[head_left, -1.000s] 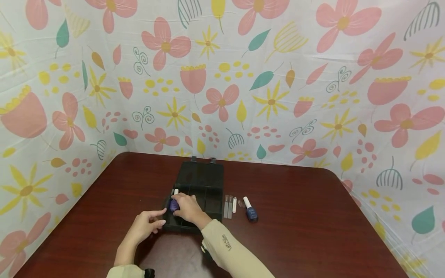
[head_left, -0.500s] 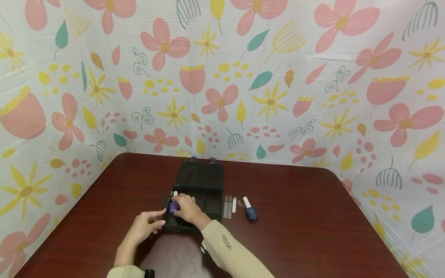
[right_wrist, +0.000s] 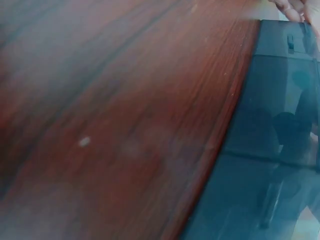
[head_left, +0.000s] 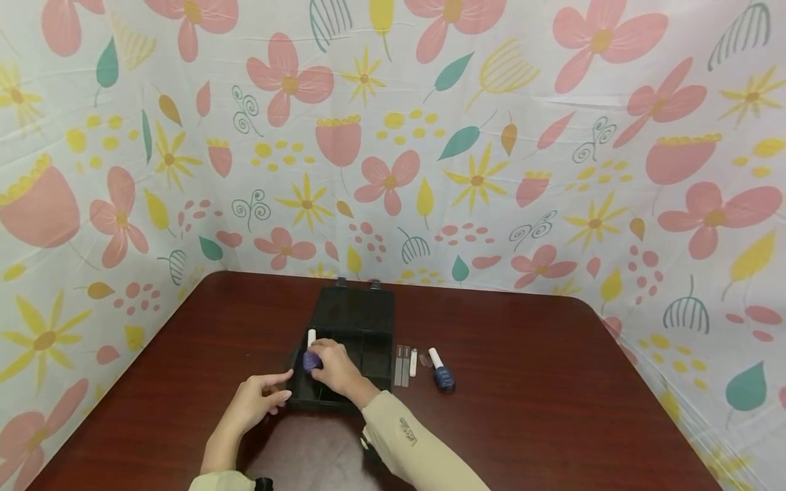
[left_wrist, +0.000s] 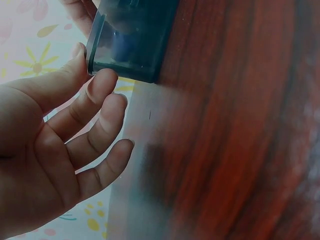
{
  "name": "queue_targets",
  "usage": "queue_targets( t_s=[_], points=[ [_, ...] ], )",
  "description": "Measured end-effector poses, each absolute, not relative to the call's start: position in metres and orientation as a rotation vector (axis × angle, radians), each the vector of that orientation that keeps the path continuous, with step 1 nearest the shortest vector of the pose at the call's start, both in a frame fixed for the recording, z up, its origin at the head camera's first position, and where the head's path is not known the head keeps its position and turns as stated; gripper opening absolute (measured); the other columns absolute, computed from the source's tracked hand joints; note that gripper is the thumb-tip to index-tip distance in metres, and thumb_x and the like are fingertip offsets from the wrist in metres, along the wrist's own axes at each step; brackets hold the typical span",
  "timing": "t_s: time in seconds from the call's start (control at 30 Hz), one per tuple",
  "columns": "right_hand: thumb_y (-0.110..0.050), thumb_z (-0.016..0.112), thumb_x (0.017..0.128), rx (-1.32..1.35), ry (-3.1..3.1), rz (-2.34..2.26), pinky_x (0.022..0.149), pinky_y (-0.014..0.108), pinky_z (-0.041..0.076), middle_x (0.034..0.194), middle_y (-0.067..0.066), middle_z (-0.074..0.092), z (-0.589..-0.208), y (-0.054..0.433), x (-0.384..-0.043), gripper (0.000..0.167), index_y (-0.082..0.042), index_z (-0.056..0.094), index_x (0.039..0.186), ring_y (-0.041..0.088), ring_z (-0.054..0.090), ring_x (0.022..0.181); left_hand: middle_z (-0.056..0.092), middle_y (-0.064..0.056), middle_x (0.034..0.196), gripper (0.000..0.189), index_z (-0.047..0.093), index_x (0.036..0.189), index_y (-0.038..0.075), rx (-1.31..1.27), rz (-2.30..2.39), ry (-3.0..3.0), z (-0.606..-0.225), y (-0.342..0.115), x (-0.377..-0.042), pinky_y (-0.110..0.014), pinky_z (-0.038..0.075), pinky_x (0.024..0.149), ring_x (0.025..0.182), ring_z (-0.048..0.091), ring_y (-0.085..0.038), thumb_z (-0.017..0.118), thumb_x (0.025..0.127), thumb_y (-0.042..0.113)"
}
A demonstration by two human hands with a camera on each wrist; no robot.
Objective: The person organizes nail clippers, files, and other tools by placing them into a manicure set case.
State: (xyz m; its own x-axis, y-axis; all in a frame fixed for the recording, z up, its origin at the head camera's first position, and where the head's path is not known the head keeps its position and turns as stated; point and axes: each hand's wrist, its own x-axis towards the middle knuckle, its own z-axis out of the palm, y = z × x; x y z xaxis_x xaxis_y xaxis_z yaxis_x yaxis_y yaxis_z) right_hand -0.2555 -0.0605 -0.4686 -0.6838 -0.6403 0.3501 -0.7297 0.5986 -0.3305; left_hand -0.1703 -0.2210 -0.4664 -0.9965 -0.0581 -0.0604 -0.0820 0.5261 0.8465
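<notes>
A black compartment box lies open on the table, its lid folded back behind it. Over its left compartments my right hand grips a purple nail polish bottle with a white cap pointing to the back. My left hand touches the box's front left corner with its thumb and a finger. In the left wrist view, the other fingers of the left hand stay loosely bent beside the smoky translucent wall. The right wrist view shows the box's dark side, but not the bottle.
To the right of the box lie two flat grey strips, a nail clipper and small clear pieces. A dark blue nail polish bottle lies further right. Floral cloth hangs behind the table.
My right hand has shifted slightly right with the purple nail polish bottle, whose white cap now shows more. The left hand stays at the box corner.
</notes>
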Motion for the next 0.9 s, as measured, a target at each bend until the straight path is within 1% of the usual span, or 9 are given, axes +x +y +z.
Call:
queue_targets(
  t_s=[0.1,0.33,0.43,0.53,0.63,0.7,0.77,0.87,0.9],
  points=[
    [-0.003,0.071,0.07,1.142,-2.583,0.753,0.087,0.025,0.04,0.111,0.013,0.057,-0.47,-0.057,-0.257,0.035,0.001,0.064,0.103,0.023,0.053,0.103,0.059,-0.001,0.065,0.038,0.059,0.118,0.005,-0.124,1.51,2.735,-0.468,-0.221,-0.17,-0.032,0.044,0.044,0.052,0.053,-0.017,0.064,0.08,0.006],
    [0.002,0.07,0.07,1.097,-2.506,1.029,0.084,0.025,0.042,0.112,0.015,0.057,-0.472,-0.052,-0.257,0.036,0.003,0.063,0.104,0.025,0.052,0.102,0.059,-0.002,0.065,0.038,0.059,0.118,0.004,-0.114,1.513,2.739,-0.466,-0.221,-0.169,-0.032,0.044,0.044,0.053,0.054,-0.018,0.064,0.08,0.006],
    [0.003,0.07,0.069,1.072,-2.432,1.161,0.083,0.026,0.043,0.111,0.016,0.057,-0.473,-0.049,-0.257,0.033,0.003,0.064,0.102,0.026,0.052,0.103,0.059,-0.002,0.064,0.038,0.059,0.118,0.004,-0.111,1.513,2.741,-0.466,-0.221,-0.169,-0.032,0.044,0.044,0.053,0.054,-0.017,0.064,0.08,0.006],
    [0.007,0.069,0.068,1.066,-2.354,1.312,0.08,0.024,0.045,0.109,0.018,0.057,-0.472,-0.047,-0.257,0.031,0.006,0.065,0.099,0.026,0.054,0.1,0.059,-0.002,0.064,0.038,0.059,0.118,0.004,-0.116,1.514,2.74,-0.466,-0.221,-0.17,-0.032,0.044,0.044,0.053,0.053,-0.018,0.064,0.08,0.005],
    [0.012,0.067,0.068,1.057,-2.293,1.46,0.074,0.02,0.047,0.107,0.021,0.056,-0.469,-0.045,-0.255,0.029,0.011,0.064,0.096,0.027,0.058,0.094,0.058,-0.002,0.065,0.038,0.059,0.118,0.004,-0.124,1.508,2.737,-0.466,-0.221,-0.17,-0.032,0.044,0.045,0.053,0.053,-0.018,0.064,0.08,0.005],
    [0.015,0.066,0.067,1.053,-2.25,1.576,0.07,0.022,0.049,0.106,0.025,0.055,-0.462,-0.043,-0.25,0.028,0.016,0.062,0.095,0.03,0.06,0.09,0.058,-0.003,0.065,0.039,0.059,0.119,0.005,-0.132,1.506,2.734,-0.466,-0.221,-0.17,-0.032,0.044,0.045,0.053,0.053,-0.018,0.064,0.08,0.006],
    [0.018,0.064,0.067,1.045,-2.213,1.66,0.068,0.028,0.05,0.105,0.028,0.054,-0.453,-0.04,-0.244,0.029,0.019,0.059,0.096,0.035,0.059,0.088,0.058,-0.003,0.065,0.039,0.058,0.119,0.005,-0.137,1.506,2.727,-0.466,-0.22,-0.17,-0.032,0.044,0.045,0.053,0.053,-0.017,0.064,0.081,0.006],
    [0.02,0.062,0.067,1.013,-2.177,1.772,0.07,0.035,0.05,0.105,0.033,0.052,-0.441,-0.035,-0.237,0.031,0.024,0.055,0.097,0.041,0.058,0.088,0.058,-0.003,0.065,0.038,0.059,0.119,0.005,-0.14,1.511,2.723,-0.467,-0.22,-0.17,-0.032,0.044,0.045,0.053,0.053,-0.017,0.064,0.081,0.006],
    [0.02,0.062,0.067,0.997,-2.174,1.801,0.071,0.036,0.05,0.105,0.033,0.051,-0.439,-0.034,-0.236,0.032,0.024,0.054,0.098,0.041,0.057,0.089,0.058,-0.003,0.065,0.038,0.059,0.119,0.005,-0.14,1.512,2.722,-0.467,-0.22,-0.17,-0.032,0.044,0.045,0.053,0.053,-0.017,0.064,0.081,0.006]
  ],
)
